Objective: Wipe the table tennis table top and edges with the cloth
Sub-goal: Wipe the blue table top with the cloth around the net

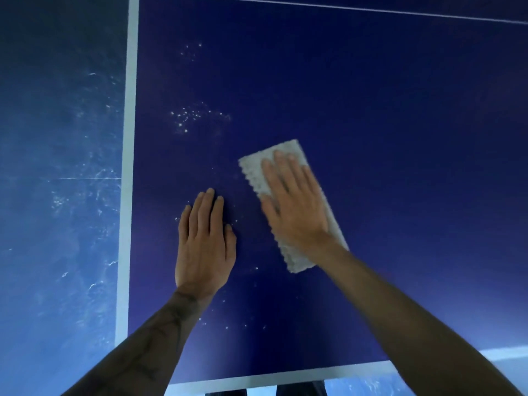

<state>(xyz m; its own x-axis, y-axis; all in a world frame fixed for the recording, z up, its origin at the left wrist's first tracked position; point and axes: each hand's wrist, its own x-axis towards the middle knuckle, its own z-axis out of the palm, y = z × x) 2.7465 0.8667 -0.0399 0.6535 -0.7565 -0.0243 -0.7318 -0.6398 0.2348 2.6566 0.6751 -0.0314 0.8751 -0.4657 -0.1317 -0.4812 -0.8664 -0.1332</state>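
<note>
The dark blue table tennis table fills the view, with a white line along its left edge and another along its near edge. A folded white cloth lies flat on the top near the middle. My right hand presses on it with straight, spread fingers and looks slightly blurred. My left hand rests flat on the bare table just left of the cloth. White specks dot the surface beyond my left hand, and fainter ones lie near my wrists.
A scuffed blue floor lies beyond the table's left edge. A thin white centre line crosses the far top. The table's near edge runs below my forearms, with dark trouser legs under it.
</note>
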